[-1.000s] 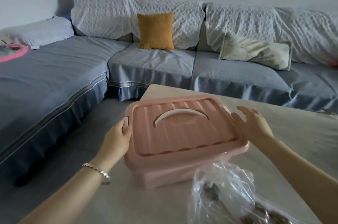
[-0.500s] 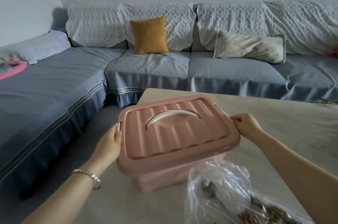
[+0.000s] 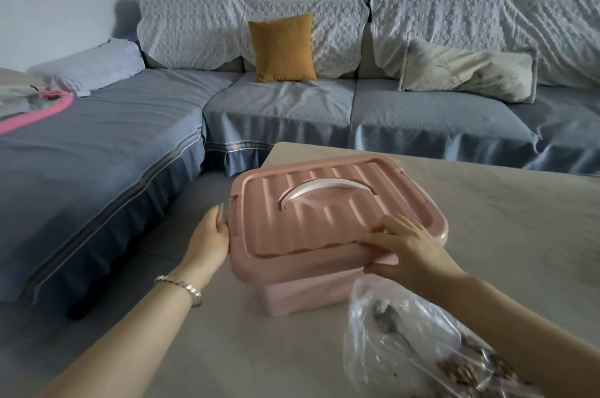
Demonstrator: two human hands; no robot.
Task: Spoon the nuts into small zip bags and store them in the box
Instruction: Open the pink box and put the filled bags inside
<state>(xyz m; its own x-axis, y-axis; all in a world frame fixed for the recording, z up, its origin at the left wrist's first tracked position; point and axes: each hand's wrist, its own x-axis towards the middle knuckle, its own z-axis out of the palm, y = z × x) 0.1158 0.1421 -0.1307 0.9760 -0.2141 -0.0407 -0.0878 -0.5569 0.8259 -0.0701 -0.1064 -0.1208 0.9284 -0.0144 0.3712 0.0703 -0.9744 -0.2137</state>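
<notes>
A pink storage box (image 3: pixel 308 295) with a ribbed pink lid (image 3: pixel 324 215) and a white handle (image 3: pixel 328 188) stands on the table (image 3: pixel 506 219). My left hand (image 3: pixel 211 238) rests against the box's left side, its fingers straight up beside the side latch. At the lid's near right corner my right hand (image 3: pixel 409 248) grips the rim, fingers spread on top and thumb along the front edge. A clear plastic bag (image 3: pixel 406 342) at the lower right holds brown nuts (image 3: pixel 470 362) and a metal spoon (image 3: pixel 386 316).
A blue-covered corner sofa (image 3: pixel 292 111) runs along the left and behind the table, with a mustard cushion (image 3: pixel 282 46) and a pale pillow (image 3: pixel 467 72). A pink-rimmed item (image 3: pixel 35 111) lies on the far left seat.
My right hand left the lid's right side and came to its near right corner. My left hand's fingers straightened against the left side. The box now sits turned slightly.
</notes>
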